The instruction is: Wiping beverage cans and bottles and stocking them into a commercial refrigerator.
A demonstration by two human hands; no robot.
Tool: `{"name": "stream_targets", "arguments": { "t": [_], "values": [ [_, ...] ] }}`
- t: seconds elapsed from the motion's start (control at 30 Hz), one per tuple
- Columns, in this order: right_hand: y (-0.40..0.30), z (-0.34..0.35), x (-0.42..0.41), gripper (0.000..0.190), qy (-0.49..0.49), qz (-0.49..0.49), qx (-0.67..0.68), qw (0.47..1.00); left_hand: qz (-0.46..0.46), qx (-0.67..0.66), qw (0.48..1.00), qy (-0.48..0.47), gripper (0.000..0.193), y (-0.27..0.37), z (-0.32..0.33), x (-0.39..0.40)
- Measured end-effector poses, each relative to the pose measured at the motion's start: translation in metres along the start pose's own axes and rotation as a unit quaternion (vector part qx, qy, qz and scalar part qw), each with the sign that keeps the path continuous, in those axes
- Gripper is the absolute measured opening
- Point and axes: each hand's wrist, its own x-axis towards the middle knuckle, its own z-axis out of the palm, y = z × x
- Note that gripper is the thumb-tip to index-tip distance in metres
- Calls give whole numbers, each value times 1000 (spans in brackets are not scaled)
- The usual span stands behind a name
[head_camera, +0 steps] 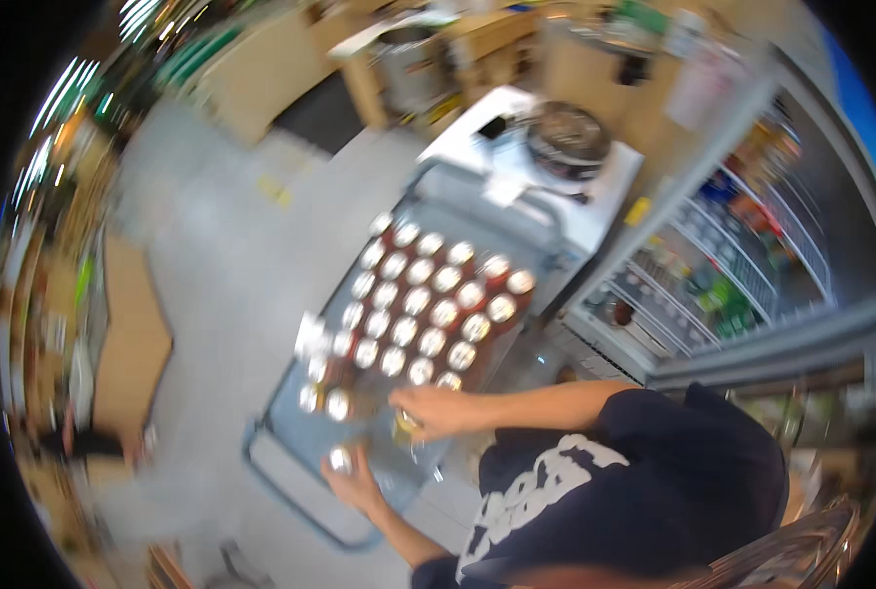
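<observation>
Before me stands a grey platform cart (279, 401) bearing several rows of silver-topped cans (417, 300), many with reddish-brown sides. My left hand (354, 486) is wrapped around a silver-topped can (340, 460) over the cart's near end. Just to the right, my right hand (438, 412) grips a yellowish can (407, 424), its fingers hiding part of the top. Two upright cans (323, 402) stand apart from the main rows, close to both hands. Blur hides the printing on the cans.
An upright fridge (703, 250) with stocked wire shelves stands at right, its door open. Beyond the cart, a white table (467, 140) carries a large round metal pot (569, 140). The cart's tubular handle (305, 508) projects at the near end. Cardboard (130, 339) lies at left.
</observation>
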Motion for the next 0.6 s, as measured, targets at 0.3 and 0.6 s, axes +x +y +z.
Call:
{"name": "stream_targets", "arguments": {
  "t": [0.3, 0.6],
  "values": [
    [-13, -237, -231, 83, 330, 91, 236, 909, 50, -385, 921, -37, 67, 30, 47, -75],
    [-24, -419, -466, 51, 643, 53, 31, 763, 240, -374, 879, -171, 69, 276, 81, -139]
  ]
}}
